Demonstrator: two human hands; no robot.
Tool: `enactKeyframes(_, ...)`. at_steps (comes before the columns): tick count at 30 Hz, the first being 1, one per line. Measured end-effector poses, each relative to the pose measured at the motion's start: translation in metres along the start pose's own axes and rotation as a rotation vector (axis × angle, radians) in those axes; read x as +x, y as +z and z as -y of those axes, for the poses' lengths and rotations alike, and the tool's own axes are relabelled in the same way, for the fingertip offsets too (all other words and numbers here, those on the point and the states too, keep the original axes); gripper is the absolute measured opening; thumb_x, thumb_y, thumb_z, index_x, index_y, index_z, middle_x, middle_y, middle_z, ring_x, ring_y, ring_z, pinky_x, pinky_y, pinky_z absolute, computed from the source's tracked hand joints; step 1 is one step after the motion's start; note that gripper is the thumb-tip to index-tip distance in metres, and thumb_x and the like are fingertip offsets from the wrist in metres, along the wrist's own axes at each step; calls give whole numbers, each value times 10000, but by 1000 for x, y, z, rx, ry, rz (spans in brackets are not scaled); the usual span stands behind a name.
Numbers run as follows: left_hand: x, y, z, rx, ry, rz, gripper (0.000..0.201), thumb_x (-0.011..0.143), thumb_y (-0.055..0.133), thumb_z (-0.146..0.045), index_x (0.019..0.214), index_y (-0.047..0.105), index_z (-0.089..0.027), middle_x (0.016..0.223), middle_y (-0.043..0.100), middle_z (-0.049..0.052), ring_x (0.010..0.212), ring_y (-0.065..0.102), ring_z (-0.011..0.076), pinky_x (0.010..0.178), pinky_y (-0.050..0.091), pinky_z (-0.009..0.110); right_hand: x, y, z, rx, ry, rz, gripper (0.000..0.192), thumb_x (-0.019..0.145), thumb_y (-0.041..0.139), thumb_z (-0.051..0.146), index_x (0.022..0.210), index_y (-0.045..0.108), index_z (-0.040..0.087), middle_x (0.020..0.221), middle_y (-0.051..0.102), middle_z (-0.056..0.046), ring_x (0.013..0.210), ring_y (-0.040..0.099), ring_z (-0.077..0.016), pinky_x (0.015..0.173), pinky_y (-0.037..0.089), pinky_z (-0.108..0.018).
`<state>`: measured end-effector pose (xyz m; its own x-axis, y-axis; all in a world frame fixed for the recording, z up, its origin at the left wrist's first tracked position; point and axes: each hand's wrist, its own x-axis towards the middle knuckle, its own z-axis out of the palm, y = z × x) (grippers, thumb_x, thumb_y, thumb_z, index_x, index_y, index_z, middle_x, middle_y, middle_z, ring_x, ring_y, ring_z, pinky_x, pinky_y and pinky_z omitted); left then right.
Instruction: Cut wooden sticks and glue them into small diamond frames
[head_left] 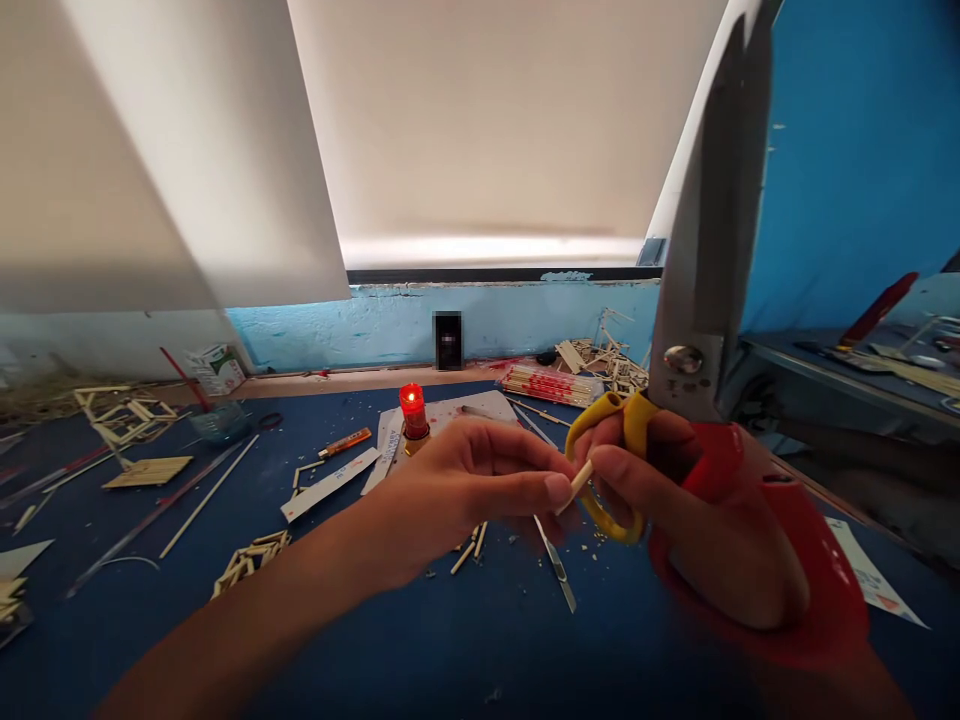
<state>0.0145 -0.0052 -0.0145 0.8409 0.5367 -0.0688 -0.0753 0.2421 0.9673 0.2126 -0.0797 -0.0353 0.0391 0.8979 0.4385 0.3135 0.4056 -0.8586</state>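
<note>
My right hand [675, 500] grips large scissors [712, 250] by their yellow and red handles, the steel blades pointing up close to the camera. My left hand [480, 475] reaches across and pinches a short pale wooden stick [579, 484] between thumb and forefinger. The stick's other end touches my right thumb. Both hands hover over a blue tabletop [450, 640].
A red-capped glue bottle [413, 412] stands on white paper behind my left hand. A craft knife [556, 560] lies below the hands. Stick frames [127, 415] and loose sticks [247, 560] are scattered left; a stick pile [600, 365] sits at the back right by the blue wall.
</note>
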Motion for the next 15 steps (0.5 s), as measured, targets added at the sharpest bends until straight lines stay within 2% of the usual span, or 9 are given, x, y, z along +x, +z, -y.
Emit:
enactKeyframes(3, 0, -1, -2, 102, 11, -20, 214, 808, 880, -348, 818, 794, -153, 720, 707, 11, 696, 638, 111, 665, 519, 209, 1, -1, 5, -60, 1, 66, 235, 997, 654, 418, 852, 690, 237, 688, 631, 33, 594, 553, -122, 536, 438, -246)
enactKeyframes(6, -2, -3, -3, 260, 61, -54, 218, 809, 875, -336, 757, 774, -150, 682, 621, -15, 635, 507, 87, 565, 385, 198, 3, 0, 10, -127, -9, 166, 253, 993, 643, 415, 828, 672, 226, 659, 571, 29, 560, 473, -122, 478, 357, -252)
enactKeyframes(9, -5, -2, -4, 325, 57, -35, 248, 824, 861, -345, 757, 749, -134, 655, 584, -15, 596, 446, 86, 517, 307, 214, 7, 3, 15, -162, 4, 226, 314, 986, 635, 444, 771, 641, 216, 677, 560, 11, 581, 460, -133, 484, 322, -264)
enactKeyframes(12, -9, 2, -6, 291, 110, -24, 191, 872, 822, -307, 817, 726, -151, 655, 639, -3, 566, 504, 88, 501, 361, 202, 7, 7, 17, -61, 31, 207, 371, 979, 637, 502, 740, 643, 219, 616, 493, 33, 530, 390, -113, 478, 288, -262)
enactKeyframes(15, -13, 6, -6, 259, 283, -114, 92, 929, 764, -246, 882, 716, -183, 706, 711, 5, 585, 607, 98, 540, 491, 196, 1, 12, 12, 118, 81, 188, 465, 975, 586, 624, 747, 629, 222, 586, 463, 39, 508, 373, -109, 475, 286, -263)
